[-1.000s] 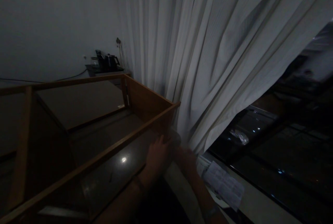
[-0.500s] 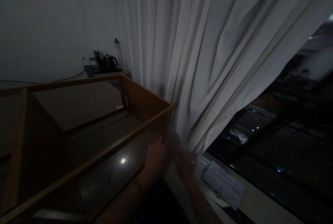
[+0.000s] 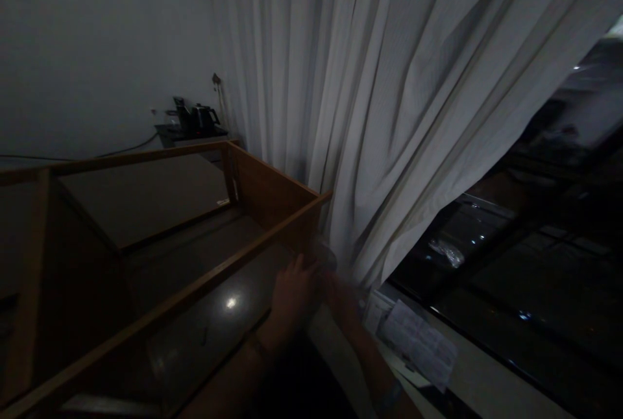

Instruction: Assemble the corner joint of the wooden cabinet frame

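Note:
The room is dark. My left hand (image 3: pixel 292 292) rests on the right end of a dark glossy desk top (image 3: pixel 214 322), just below the corner of a wooden shelf frame (image 3: pixel 272 185). Its fingers lie fairly flat against the surface. My right hand (image 3: pixel 341 299) reaches beside it toward a small dark object (image 3: pixel 326 255) at the desk's corner, close to the foot of a white curtain (image 3: pixel 399 95). The right hand's fingers are lost in shadow, and I cannot make out whether they hold anything.
A white paper sheet (image 3: pixel 418 344) lies on the window sill to the right. Dark window glass (image 3: pixel 511 276) shows behind the drawn-back curtain. A kettle on a tray (image 3: pixel 195 120) stands at the far end by the wall, with a cable running left.
Both hands have crept slightly forward toward the desk corner. The view has drifted a little; the curtain and shelf stay as they were.

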### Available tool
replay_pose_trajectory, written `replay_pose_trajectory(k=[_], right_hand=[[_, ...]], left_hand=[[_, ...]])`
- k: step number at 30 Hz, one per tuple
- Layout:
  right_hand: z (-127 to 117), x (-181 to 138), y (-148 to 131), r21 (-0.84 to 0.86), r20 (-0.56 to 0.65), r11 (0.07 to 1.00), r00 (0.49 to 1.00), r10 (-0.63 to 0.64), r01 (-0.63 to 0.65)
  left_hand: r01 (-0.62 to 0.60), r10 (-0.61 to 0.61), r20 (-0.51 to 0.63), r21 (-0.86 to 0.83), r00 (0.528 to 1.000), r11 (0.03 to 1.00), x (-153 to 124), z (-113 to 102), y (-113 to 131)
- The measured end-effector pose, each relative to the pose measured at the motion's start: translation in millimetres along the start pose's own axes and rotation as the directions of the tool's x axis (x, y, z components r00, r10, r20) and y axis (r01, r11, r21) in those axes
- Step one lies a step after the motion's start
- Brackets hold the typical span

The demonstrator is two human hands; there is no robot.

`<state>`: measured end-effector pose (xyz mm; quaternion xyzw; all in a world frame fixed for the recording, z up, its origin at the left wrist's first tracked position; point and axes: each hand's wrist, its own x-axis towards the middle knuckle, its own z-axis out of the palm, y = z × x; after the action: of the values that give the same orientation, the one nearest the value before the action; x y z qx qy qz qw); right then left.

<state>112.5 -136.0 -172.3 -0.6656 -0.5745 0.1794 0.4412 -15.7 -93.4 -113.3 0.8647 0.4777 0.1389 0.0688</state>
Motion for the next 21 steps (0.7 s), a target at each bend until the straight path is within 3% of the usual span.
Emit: replay_pose_trajectory(k=[14, 21], right_hand=[[1.5, 0.4, -6.9, 0.118, -0.008, 0.992, 0.998, 0.056, -0.055], [8.9, -1.4, -4.1, 0.149, -0.017, 0.977, 0.987, 0.158, -0.153]], left_hand=[[-0.037, 0.036, -0.058, -0.026, 0.998, 0.999, 0.4, 7.9, -2.4], [-0.031, 0.031, 0.01, -0.028, 0.999, 0.999, 0.3, -0.8, -0.2]])
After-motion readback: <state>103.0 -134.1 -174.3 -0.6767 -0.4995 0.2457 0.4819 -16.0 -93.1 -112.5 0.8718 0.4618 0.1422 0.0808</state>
